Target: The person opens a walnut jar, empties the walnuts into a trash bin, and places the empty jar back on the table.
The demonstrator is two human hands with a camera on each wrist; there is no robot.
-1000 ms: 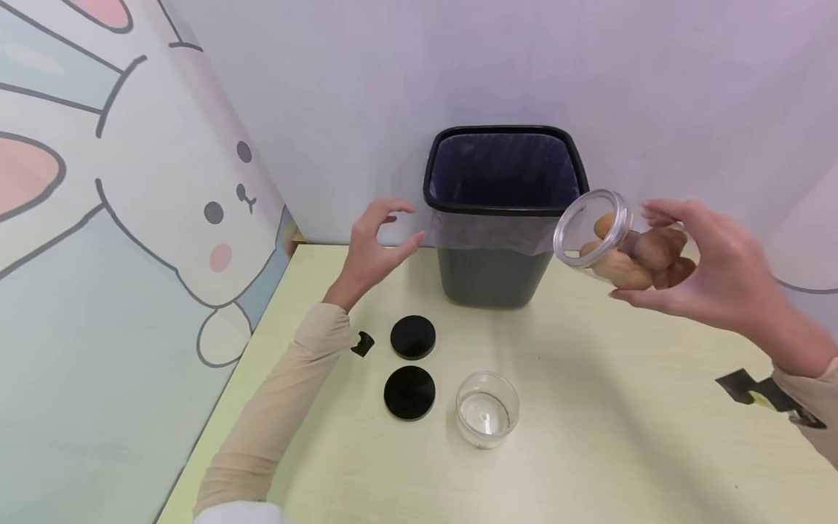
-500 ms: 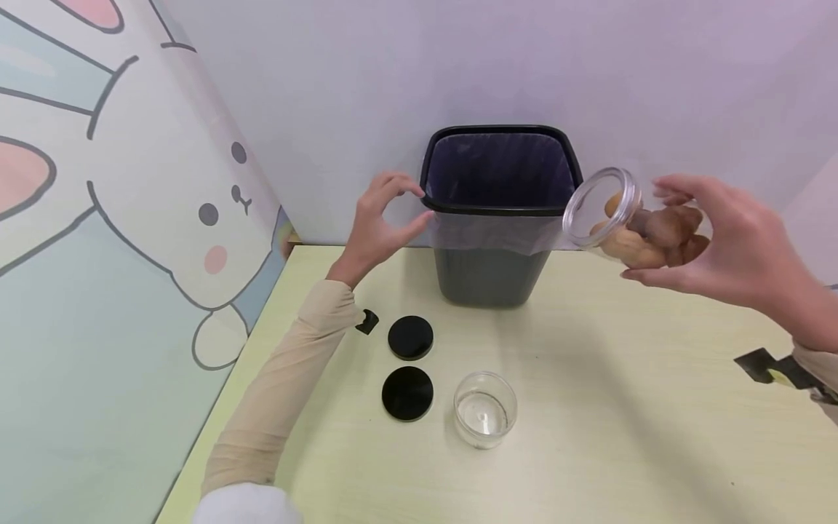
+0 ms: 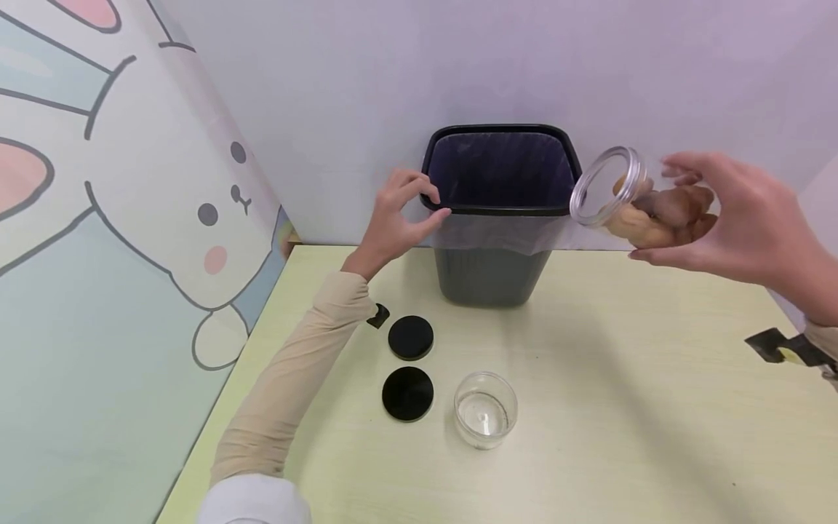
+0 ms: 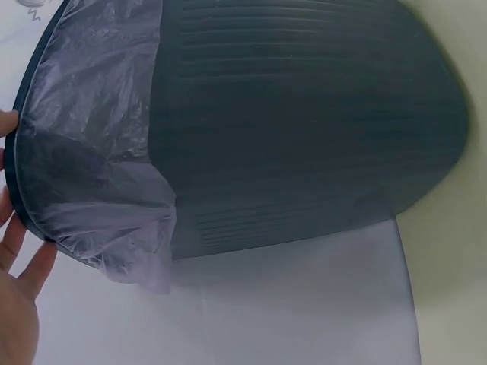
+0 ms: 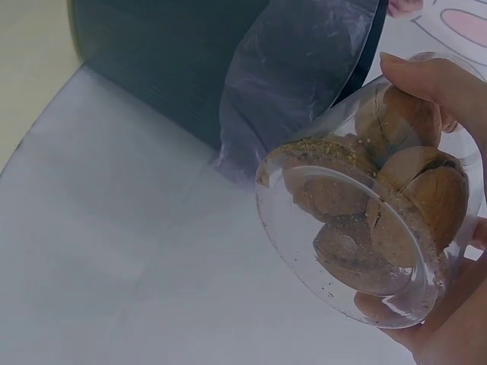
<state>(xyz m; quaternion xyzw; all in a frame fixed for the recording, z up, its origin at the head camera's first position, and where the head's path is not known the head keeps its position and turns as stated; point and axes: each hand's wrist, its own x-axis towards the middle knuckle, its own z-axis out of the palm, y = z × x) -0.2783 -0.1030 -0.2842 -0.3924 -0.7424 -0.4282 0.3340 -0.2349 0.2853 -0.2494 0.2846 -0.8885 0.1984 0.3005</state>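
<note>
My right hand (image 3: 753, 218) grips a clear plastic jar (image 3: 612, 185), tilted on its side with its open mouth toward the bin. Inside it are several brown, walnut-like nuts (image 5: 422, 194), some cracked, and fine crumbs (image 5: 327, 150) lie near its base. A dark trash bin (image 3: 491, 276) stands upright against the wall, with a translucent bag (image 4: 95, 99) folded over its rim. My left hand (image 3: 402, 218) pinches the bin's left front rim between thumb and fingers. The jar's mouth is just right of the rim.
A second clear jar (image 3: 483, 429) stands lidless on the pale table (image 3: 622, 437). To its left lie two round black lids (image 3: 410, 337). Behind is a pale wall (image 3: 327, 87), and a rabbit mural (image 3: 164, 182) covers the wall on the left.
My right hand has raised the jar and shifted it slightly right, the nuts still in it. My left hand has moved right and taken hold of the bin's rim.
</note>
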